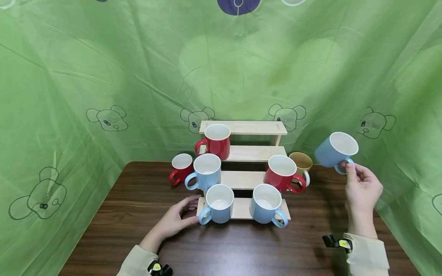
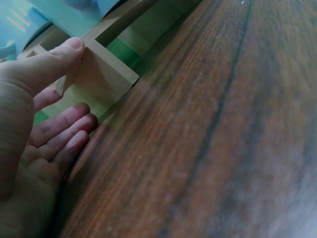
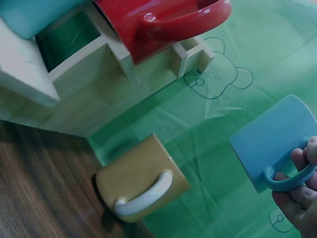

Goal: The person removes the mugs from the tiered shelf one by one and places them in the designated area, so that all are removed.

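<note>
The head view alone takes in the whole wooden rack [image 1: 257, 127] on the desk [image 1: 131, 207], and the small red mug [image 1: 183, 168] standing on the desk left of it. The left wrist view shows what the head view partly hides: the left hand [image 1: 176, 217] pinches the end of the lowest shelf between thumb and index finger, its other three fingers loosely bent below. The right wrist view reveals the brown mug [image 3: 141, 178] almost whole, its pale handle outward, on the desk right of the rack; from the head it is partly covered. There too, the right hand [image 1: 364, 188] pinches the handle of a tilted blue mug [image 1: 328, 153], held in the air right of the rack. Eight mugs in all: four blue, three red, one brown. Five stand on the four-shelf rack: two blue on the lowest shelf, one blue and one red on the second, one red on the third.
</note>
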`<state>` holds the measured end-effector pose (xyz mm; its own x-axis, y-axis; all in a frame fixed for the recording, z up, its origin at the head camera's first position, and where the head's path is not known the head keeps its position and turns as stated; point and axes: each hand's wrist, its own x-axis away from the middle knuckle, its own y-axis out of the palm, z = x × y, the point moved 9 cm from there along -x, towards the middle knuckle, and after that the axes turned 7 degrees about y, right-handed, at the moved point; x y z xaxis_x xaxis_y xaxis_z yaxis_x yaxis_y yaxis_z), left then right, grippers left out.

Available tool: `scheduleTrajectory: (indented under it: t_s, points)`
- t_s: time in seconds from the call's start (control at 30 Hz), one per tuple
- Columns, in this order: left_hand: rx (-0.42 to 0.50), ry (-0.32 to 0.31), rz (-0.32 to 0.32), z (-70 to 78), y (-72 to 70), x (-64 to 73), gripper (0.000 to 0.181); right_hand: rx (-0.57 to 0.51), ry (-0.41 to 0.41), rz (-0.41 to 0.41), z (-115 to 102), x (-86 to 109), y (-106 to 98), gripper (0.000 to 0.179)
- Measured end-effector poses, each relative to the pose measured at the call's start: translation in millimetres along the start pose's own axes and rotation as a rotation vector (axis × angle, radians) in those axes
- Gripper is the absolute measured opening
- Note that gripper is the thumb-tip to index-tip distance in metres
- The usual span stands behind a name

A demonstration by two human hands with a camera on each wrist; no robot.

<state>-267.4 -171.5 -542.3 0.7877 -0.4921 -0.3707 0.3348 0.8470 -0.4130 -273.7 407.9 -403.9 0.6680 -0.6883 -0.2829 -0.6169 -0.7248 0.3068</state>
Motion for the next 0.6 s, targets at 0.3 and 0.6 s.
scheduleTrajectory:
  t_s: [0.3,0.6]
  points:
    - [-0.005,0.000,-0.003,0.6,0.3,-1.0,0.064,0.106,0.009,0.018,17.7,-4.9,-5.2,0.016]
    - [-0.008,-0.018,0.002,-0.6,-0.8,-0.4,0.063,0.098,0.031,0.048,27.3,-8.5,-11.6,0.018]
